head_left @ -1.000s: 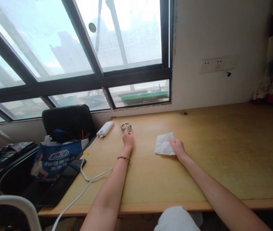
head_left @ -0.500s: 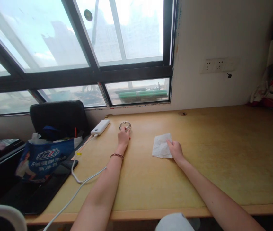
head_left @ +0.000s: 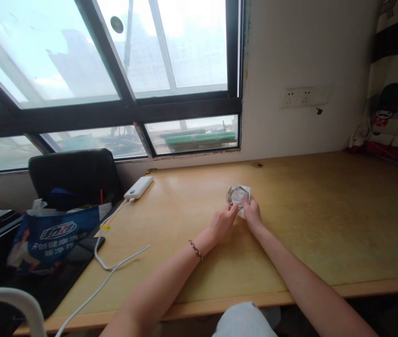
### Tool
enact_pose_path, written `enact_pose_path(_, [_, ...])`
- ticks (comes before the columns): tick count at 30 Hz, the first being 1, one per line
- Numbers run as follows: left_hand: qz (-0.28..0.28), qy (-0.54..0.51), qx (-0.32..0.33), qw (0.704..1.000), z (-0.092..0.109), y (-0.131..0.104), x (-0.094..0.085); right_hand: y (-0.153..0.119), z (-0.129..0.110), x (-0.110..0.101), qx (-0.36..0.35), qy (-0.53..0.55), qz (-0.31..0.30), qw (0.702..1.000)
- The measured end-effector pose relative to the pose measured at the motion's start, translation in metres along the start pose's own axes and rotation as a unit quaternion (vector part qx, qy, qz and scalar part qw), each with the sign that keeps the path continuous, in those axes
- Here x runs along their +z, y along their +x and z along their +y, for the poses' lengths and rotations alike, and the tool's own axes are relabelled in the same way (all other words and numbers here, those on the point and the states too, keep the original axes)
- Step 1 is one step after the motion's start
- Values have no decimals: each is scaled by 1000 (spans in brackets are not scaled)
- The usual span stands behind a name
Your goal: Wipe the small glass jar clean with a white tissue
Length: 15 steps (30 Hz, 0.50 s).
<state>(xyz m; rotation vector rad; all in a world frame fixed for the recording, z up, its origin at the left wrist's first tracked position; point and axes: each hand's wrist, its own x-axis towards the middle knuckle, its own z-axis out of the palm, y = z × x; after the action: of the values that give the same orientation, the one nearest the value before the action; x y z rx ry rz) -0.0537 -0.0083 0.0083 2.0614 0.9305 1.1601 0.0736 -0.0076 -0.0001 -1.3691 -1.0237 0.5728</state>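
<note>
A clear, round glass dish (head_left: 234, 195) with a patterned rim is held up over the wooden table, tilted towards me. My left hand (head_left: 223, 222), with a braided bracelet at the wrist, grips its lower left edge. On the right, my right hand (head_left: 252, 213) pinches a white tissue (head_left: 246, 189) against the dish. The tissue lies behind and around the dish's right side, partly hidden by the glass and my fingers. Both hands are close together, near the middle of the table.
A white power bank (head_left: 138, 187) lies at the table's back left, with a white cable (head_left: 109, 276) running to the front edge. Beyond the left edge are a blue bag (head_left: 56, 236) and a black chair (head_left: 74, 173). A wall socket (head_left: 306, 97) is above the table.
My left hand has moved right, carrying the glass dish from the table's left part to the tissue. My right hand has brought the tissue against the dish. The view has shifted slightly right.
</note>
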Motion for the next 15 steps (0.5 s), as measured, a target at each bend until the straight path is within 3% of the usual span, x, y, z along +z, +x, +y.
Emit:
enact_pose_path(3, [13, -26, -4, 1000, 10, -8, 4, 3, 2, -2, 6, -2, 19, 1000])
enact_pose_path(7, [60, -101, -83, 990, 15, -8, 7, 4, 1, -5, 2, -18, 10, 1000])
enact_pose_path(12, [10, -279, -166, 946, 6, 0, 4, -1, -11, -5, -36, -6, -65, 997])
enact_pose_path(15, [21, -348, -214, 913, -3, 5, 0, -1, -13, -3, -11, 25, -70, 997])
